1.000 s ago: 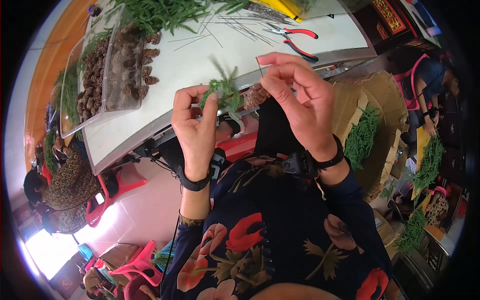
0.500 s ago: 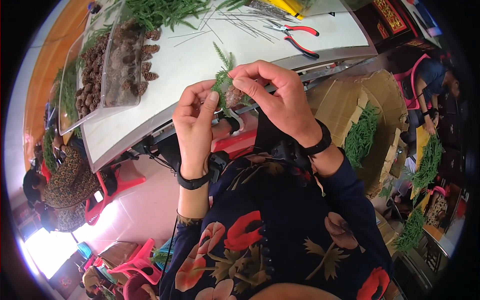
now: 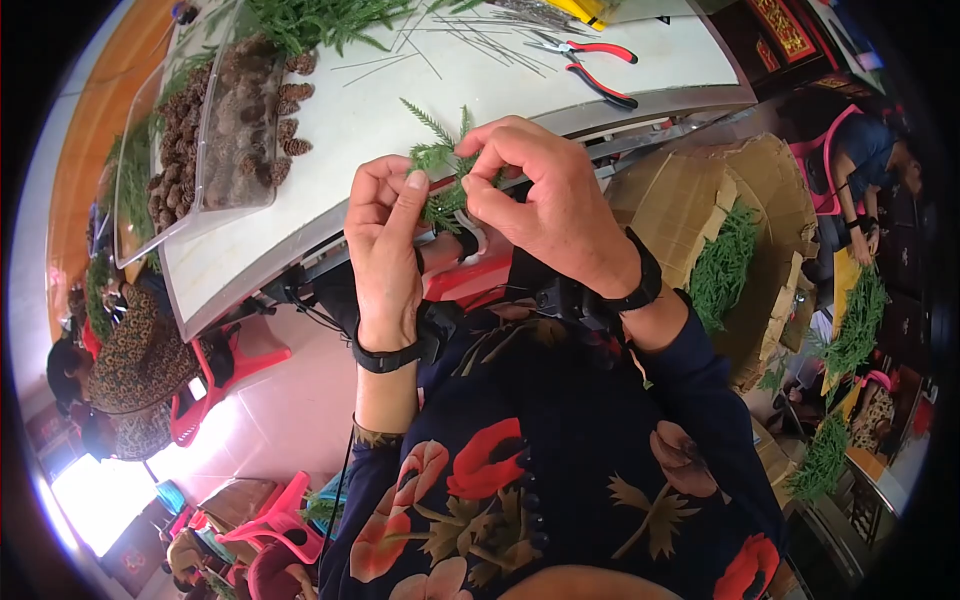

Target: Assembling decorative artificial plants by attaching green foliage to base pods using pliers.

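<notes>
Just past the table's near edge, my left hand [image 3: 385, 235] is closed, thumb against fingers, on a green artificial pine sprig [image 3: 440, 208]. Its feathery tips fan out above and below the fingers. My right hand [image 3: 545, 200] is at the sprig's right side with thumb and fingertips pinched together; what lies between them is too small to make out. The brown pine cone in the sprig is hidden now. Beyond my hands, pliers [image 3: 590, 65] with red and black handles lie spread on the white table [image 3: 380, 115], beside several thin wires [image 3: 490, 42].
At the left of the table stands a clear plastic bin [image 3: 205, 150] of pine cones, with loose pine cones [image 3: 290, 115] alongside. Green sprigs [image 3: 320, 22] are heaped at the back. A cardboard box [image 3: 665, 200] with greenery is to my right. Other people sit at both sides.
The sprig has turned in my hands, so the pine cone no longer shows and more green tips face up. My right hand has shifted slightly, its fingers still pinched.
</notes>
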A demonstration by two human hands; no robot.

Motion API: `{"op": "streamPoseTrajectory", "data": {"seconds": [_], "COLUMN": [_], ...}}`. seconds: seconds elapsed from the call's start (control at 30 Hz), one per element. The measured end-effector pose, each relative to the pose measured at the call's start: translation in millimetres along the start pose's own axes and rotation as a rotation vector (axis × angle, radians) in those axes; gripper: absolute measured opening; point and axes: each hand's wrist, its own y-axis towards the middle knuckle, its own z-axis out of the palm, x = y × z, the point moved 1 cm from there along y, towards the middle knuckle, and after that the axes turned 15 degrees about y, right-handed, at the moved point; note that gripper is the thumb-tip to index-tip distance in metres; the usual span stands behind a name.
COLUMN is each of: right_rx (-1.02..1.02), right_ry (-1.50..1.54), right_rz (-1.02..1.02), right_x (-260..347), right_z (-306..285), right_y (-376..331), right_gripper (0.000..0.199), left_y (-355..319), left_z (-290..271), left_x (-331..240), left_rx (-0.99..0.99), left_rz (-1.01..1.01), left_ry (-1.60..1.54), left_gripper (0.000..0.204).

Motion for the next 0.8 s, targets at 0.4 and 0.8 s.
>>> {"op": "streamPoseTrajectory", "data": {"seconds": [0.4,0.8], "right_rx": [-0.091,-0.027], "right_ry": [0.105,0.043], "right_rz": [-0.031,0.12], "right_x": [11.5,-6.6], "right_z": [-1.2,11.0], "right_y": [1.0,-13.2], "right_gripper": [0.006,0.009], "left_y": [-3.5,-4.6], "left_z": [2.2,4.0], "left_x": [3.7,2.2], "left_rx": [-0.062,-0.075], "left_rz": [0.099,0.038], "left_ry": [0.08,0.14], "left_gripper": [0.015,0.021]}}
